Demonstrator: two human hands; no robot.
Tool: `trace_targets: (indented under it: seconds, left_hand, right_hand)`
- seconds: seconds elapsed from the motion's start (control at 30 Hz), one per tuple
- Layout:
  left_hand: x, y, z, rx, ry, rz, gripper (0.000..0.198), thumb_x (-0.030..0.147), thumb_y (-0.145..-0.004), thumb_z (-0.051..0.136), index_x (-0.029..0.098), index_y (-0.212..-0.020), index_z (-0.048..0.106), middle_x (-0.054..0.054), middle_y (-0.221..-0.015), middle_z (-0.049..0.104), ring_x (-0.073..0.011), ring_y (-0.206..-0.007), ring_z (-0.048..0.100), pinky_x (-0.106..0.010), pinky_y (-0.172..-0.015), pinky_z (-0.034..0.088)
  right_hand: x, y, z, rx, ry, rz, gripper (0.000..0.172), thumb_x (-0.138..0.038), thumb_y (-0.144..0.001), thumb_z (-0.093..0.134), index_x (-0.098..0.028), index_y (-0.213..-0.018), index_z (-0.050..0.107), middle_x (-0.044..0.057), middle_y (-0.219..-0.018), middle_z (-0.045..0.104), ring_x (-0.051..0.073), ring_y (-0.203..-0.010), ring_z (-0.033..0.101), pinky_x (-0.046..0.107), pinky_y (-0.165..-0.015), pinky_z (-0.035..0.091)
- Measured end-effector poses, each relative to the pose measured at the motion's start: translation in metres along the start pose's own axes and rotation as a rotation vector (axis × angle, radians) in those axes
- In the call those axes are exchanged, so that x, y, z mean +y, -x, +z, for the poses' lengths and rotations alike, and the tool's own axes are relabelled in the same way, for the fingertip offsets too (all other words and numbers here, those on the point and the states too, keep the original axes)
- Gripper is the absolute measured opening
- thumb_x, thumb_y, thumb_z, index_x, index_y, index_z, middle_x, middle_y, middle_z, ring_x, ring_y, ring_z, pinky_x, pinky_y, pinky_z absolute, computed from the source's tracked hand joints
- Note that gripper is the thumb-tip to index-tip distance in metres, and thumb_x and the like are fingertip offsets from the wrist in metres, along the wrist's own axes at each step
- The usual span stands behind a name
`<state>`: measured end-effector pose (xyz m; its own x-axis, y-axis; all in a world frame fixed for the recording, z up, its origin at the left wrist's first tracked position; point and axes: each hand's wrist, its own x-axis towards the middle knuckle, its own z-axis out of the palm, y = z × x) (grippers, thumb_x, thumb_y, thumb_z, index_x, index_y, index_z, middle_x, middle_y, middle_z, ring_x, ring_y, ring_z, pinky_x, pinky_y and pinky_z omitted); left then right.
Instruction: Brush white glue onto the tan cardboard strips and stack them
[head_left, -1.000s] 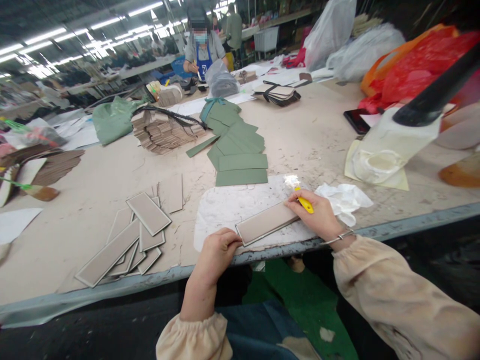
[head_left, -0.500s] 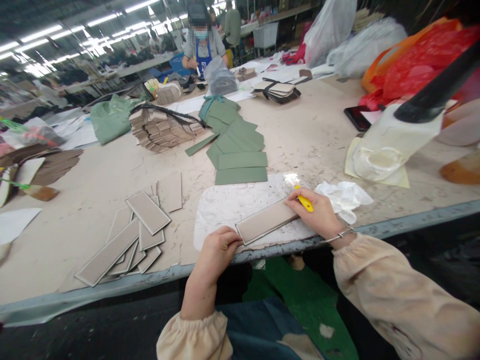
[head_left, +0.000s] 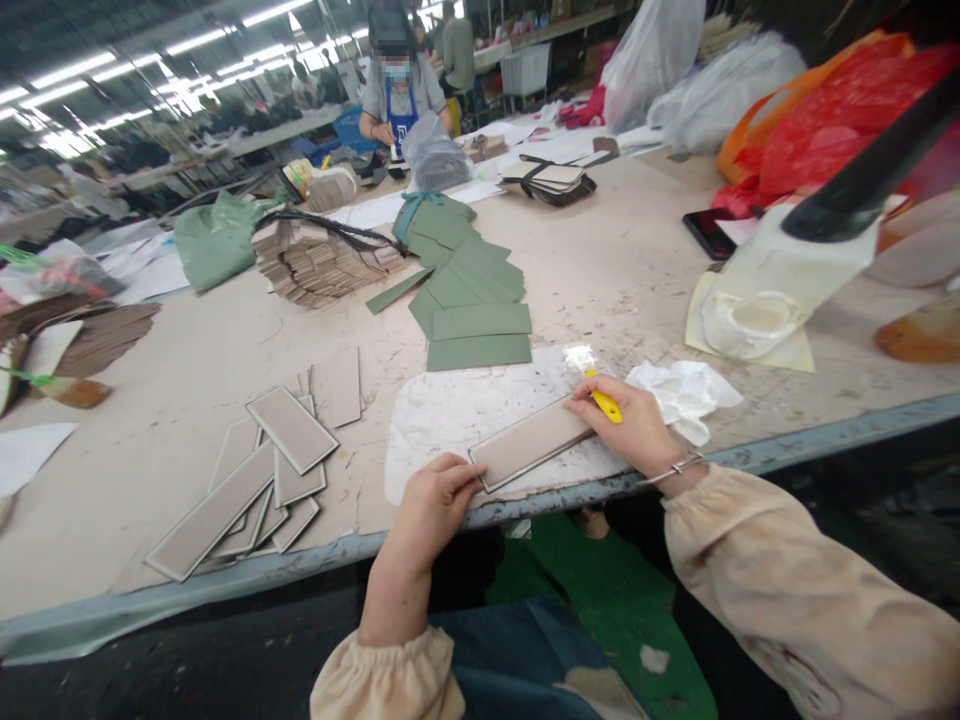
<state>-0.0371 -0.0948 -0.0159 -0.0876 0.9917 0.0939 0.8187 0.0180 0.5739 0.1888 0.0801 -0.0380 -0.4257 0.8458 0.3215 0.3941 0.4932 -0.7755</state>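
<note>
A long beige rectangular panel (head_left: 529, 443) with a dark and pale edge lies slanted over a white sheet (head_left: 420, 415) by the table's front edge. The fingers of my left hand (head_left: 436, 497) are closed on its left end. At the far end, my right hand (head_left: 634, 420) pinches the panel's corner with its fingertips. That same hand keeps a yellow-handled brush (head_left: 607, 406) tucked in its fingers, white bristles pointing away from me. Just beyond the sheet lie green rectangular pieces (head_left: 480, 320), overlapping in a fanned stack.
Similar edged panels (head_left: 292, 430) lie in a loose pile at left. Behind are a bundle of beige pieces (head_left: 322, 260) and a green bag (head_left: 217, 240). To the right are crumpled white tissue (head_left: 686, 395), a whitish container (head_left: 772, 290) and a phone (head_left: 709, 235). A co-worker (head_left: 401, 95) sits opposite.
The view has shifted very slightly. Both hands keep their hold on the panel, and the brush stays in my right hand.
</note>
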Motion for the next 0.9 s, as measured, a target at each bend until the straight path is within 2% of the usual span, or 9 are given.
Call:
trace_targets:
  seconds: [0.23,0.47,0.7,0.9]
  left_hand:
    - [0.001,-0.002,0.001,-0.029,-0.049,0.037,0.02,0.022,-0.087,0.053,0.023,-0.09,0.073,-0.003,-0.087,0.063,-0.0122,-0.078,0.061,-0.021,-0.07,0.047]
    - [0.007,-0.002,-0.001,-0.125,-0.119,-0.02,0.024,0.028,-0.09,0.049,0.024,-0.09,0.072,-0.002,-0.077,0.061,-0.0127,-0.073,0.058,-0.021,-0.067,0.045]
    - [0.007,-0.004,0.0,-0.125,-0.135,-0.027,0.024,0.028,-0.089,0.049,0.024,-0.087,0.072,-0.002,-0.074,0.061,-0.0133,-0.071,0.059,-0.021,-0.064,0.044]
    - [0.007,-0.004,0.001,-0.124,-0.133,-0.033,0.025,0.03,-0.09,0.048,0.023,-0.086,0.072,-0.002,-0.072,0.06,-0.0131,-0.07,0.058,-0.022,-0.065,0.044]
  right_hand:
    - [-0.001,-0.001,0.0,-0.004,-0.004,-0.021,0.007,-0.028,-0.078,0.059,-0.021,-0.078,0.061,0.0,-0.081,0.065,0.017,-0.078,0.06,0.031,-0.074,0.046]
    - [0.0,-0.003,-0.002,0.018,0.062,-0.081,0.007,-0.028,-0.079,0.058,-0.022,-0.08,0.062,0.002,-0.082,0.066,0.018,-0.08,0.061,0.032,-0.074,0.047]
    - [0.006,-0.005,0.001,0.028,0.167,-0.129,0.009,-0.03,-0.08,0.059,-0.022,-0.082,0.063,0.003,-0.084,0.067,0.02,-0.083,0.061,0.034,-0.076,0.047]
    - [0.011,-0.006,0.004,0.039,0.165,-0.13,0.012,-0.034,-0.082,0.058,-0.023,-0.083,0.062,0.003,-0.084,0.067,0.02,-0.083,0.062,0.034,-0.076,0.048]
